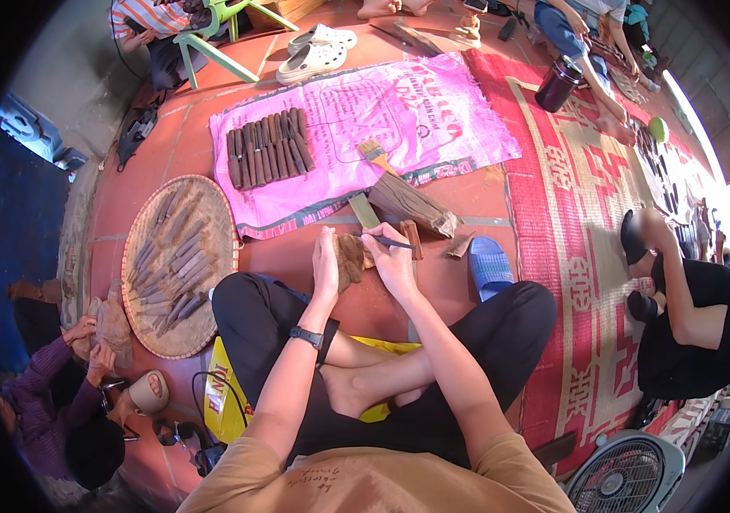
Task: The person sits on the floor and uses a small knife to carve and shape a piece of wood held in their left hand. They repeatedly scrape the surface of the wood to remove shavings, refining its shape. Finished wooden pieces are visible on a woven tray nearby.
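My left hand, wearing a dark wristwatch, is in front of my crossed legs, its fingers closed against a brown, rough-looking piece that may be cloth. My right hand grips a slim dark stick-like tool that points to the right. Both hands are close together over the tiles. Just beyond them lie a greenish flat block and a reddish-brown wooden piece. A large grey-brown wood block sits farther off, beside a brush with pale bristles.
A pink sheet carries rows of brown wooden pieces. A round woven tray at left holds more pieces. A blue slipper rests right of my hands, beside a red patterned mat. Other people sit around; a fan stands at lower right.
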A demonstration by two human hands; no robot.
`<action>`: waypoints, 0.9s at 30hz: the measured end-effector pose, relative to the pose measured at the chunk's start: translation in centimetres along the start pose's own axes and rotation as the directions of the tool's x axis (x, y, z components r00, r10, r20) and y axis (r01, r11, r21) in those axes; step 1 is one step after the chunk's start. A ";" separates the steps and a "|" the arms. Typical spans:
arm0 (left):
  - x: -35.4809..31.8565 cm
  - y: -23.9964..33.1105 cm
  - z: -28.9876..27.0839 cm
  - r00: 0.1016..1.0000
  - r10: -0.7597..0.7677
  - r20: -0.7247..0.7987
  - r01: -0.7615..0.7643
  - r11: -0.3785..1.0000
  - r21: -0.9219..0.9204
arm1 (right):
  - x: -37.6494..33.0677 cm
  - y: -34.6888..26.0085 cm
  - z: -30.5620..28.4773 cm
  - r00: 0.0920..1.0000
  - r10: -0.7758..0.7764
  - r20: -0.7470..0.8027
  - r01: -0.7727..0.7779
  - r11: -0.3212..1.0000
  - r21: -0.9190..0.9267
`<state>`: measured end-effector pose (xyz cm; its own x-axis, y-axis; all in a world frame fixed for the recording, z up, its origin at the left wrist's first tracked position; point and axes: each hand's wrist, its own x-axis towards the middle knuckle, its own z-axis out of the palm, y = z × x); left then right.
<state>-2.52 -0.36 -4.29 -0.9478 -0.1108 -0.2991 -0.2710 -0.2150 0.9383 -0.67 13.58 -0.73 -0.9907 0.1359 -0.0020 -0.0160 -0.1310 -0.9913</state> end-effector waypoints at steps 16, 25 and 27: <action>-0.9 1.7 0.2 0.959 0.280 -0.038 -0.219 0.822 0.525 | 0.2 0.8 -0.8 0.986 -0.011 0.164 -0.006 0.995 0.103; -0.6 1.2 0.1 0.959 0.280 -0.048 -0.210 0.814 0.541 | 0.1 0.5 -0.7 0.988 0.039 0.152 -0.056 0.993 0.108; -0.6 1.1 0.1 0.958 0.281 -0.057 -0.206 0.811 0.548 | 0.1 0.4 -0.8 0.985 0.061 0.162 -0.083 0.987 0.135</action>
<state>-2.25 -0.41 -3.09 -0.9746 -0.2216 -0.0325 -0.1170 0.3797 0.9177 -0.67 14.36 -1.21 -0.9986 -0.0332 -0.0408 0.0483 -0.2732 -0.9607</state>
